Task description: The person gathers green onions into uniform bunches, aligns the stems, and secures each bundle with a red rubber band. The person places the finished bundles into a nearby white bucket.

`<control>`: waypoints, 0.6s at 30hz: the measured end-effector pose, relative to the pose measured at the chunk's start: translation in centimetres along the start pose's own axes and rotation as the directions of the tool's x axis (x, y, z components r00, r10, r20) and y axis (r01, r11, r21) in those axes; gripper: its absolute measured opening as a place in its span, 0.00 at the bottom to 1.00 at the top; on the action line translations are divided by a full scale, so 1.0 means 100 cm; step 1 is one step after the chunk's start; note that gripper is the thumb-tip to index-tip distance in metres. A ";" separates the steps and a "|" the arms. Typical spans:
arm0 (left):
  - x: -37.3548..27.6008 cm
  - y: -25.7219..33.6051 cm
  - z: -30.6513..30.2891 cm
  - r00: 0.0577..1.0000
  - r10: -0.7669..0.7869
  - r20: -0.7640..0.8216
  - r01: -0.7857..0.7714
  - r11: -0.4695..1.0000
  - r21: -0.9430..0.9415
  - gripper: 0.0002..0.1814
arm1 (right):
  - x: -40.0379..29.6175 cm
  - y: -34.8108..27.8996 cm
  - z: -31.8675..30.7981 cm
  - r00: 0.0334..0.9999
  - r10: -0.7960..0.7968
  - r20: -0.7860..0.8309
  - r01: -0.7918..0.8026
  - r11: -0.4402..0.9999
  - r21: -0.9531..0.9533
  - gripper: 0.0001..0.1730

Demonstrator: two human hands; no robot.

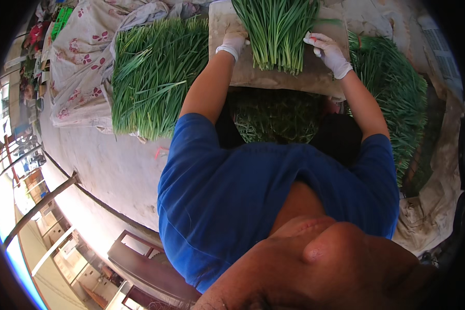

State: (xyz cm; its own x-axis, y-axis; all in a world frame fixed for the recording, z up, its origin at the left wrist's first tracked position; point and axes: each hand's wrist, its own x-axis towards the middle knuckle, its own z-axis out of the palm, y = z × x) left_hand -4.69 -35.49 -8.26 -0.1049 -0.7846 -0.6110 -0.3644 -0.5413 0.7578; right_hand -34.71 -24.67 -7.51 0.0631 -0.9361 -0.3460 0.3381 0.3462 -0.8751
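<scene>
A bunch of long green leaves, probably garlic chives (281, 38), lies on a cloth-covered board (286, 79), its pale cut ends towards me. My left hand (234, 43), in a thin white glove, rests on the board to the left of the bunch. Its fingers are curled, and what is under them is hidden. At the bunch's right edge is my right hand (327, 52), gloved in white too, with bent fingers against or close to the stems. A small red spot shows at its fingertips; I cannot tell whether this is a band or a fingertip.
A broad pile of green leaves (159, 77) lies left of the board, beside a flowered cloth (81, 85). More leaves (387, 97), with a red band near the top, are heaped at the right. Loose trimmings (275, 120) lie below the board. A wooden bench (147, 271) stands at lower left.
</scene>
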 end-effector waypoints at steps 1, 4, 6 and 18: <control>0.001 0.001 0.001 0.995 -0.087 0.054 0.091 0.992 -0.085 0.09 | 0.000 0.000 0.001 1.000 -0.012 -0.016 0.012 1.000 -0.021 0.13; 0.007 0.002 0.005 0.979 -0.199 0.048 0.204 0.930 -0.307 0.06 | 0.002 -0.001 0.010 0.996 -0.029 -0.089 0.017 0.992 -0.126 0.10; 0.048 -0.037 0.003 0.951 -0.306 0.045 0.289 0.828 -0.480 0.06 | 0.011 0.001 0.031 0.997 -0.071 -0.018 0.066 0.979 -0.193 0.10; -0.042 0.052 0.042 0.904 0.413 0.115 -0.258 0.310 0.915 0.14 | 0.031 -0.016 0.102 0.771 -0.522 0.365 0.566 0.298 -0.769 0.09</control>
State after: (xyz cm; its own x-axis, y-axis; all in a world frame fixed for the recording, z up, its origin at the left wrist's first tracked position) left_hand -10.01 -33.75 -2.69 -0.3513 -0.8978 -0.2657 -0.9327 0.3108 0.1831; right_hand -25.43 -28.73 -3.73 0.2144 -0.9249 0.3139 -0.5859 -0.3789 -0.7164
